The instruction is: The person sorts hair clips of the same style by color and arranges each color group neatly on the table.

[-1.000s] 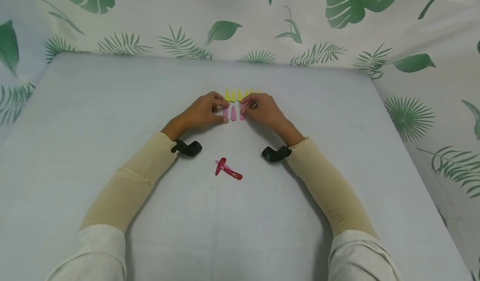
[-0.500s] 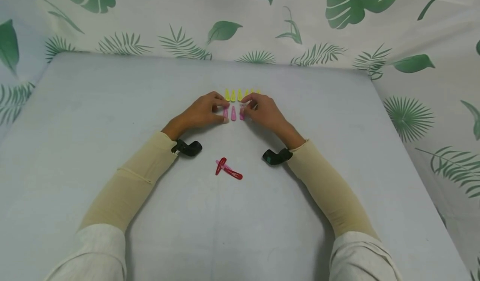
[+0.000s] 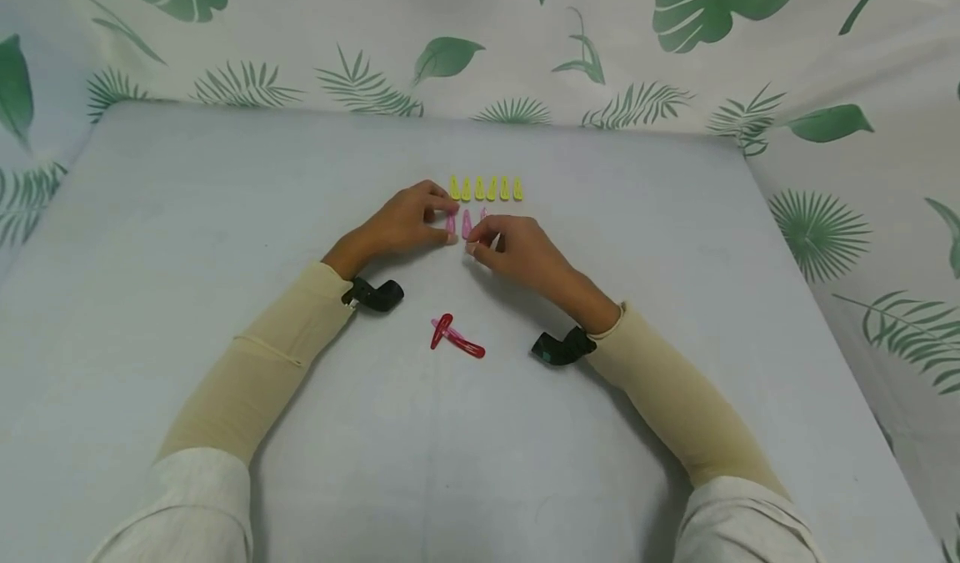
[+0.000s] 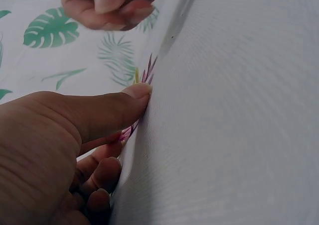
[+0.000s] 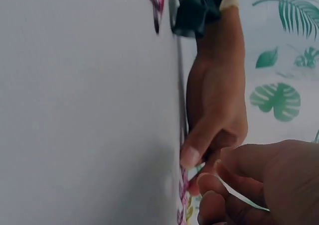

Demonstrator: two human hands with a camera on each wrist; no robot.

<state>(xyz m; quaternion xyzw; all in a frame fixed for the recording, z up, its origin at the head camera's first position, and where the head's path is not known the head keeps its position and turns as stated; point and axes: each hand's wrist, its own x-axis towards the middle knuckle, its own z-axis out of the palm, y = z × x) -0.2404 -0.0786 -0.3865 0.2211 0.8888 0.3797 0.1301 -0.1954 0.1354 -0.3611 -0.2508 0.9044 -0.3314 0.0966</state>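
My left hand (image 3: 403,219) pinches the leftmost pink snap hair clip (image 3: 451,224) lengthwise, index finger at its far end and thumb at its near end. Beside it lie a middle pink hair clip (image 3: 467,223) and a third pink hair clip (image 3: 483,212), which my right hand partly covers. That right hand (image 3: 528,250) hovers just in front of these clips with loosely bent fingers and nothing seen between them. In the right wrist view a gap shows between its thumb and fingers (image 5: 212,205). Behind the pink clips runs a row of several yellow hair clips (image 3: 480,188).
Closer to the body, a small pile holds two red hair clips (image 3: 465,345) crossed over a pink hair clip (image 3: 435,324). Everything lies on a pale table (image 3: 337,463). A leaf-print cloth (image 3: 300,29) hangs behind and to the sides.
My right hand has left the third pink clip and drawn back toward the body, uncovering the whole yellow row. The left hand stays at the leftmost pink clip.
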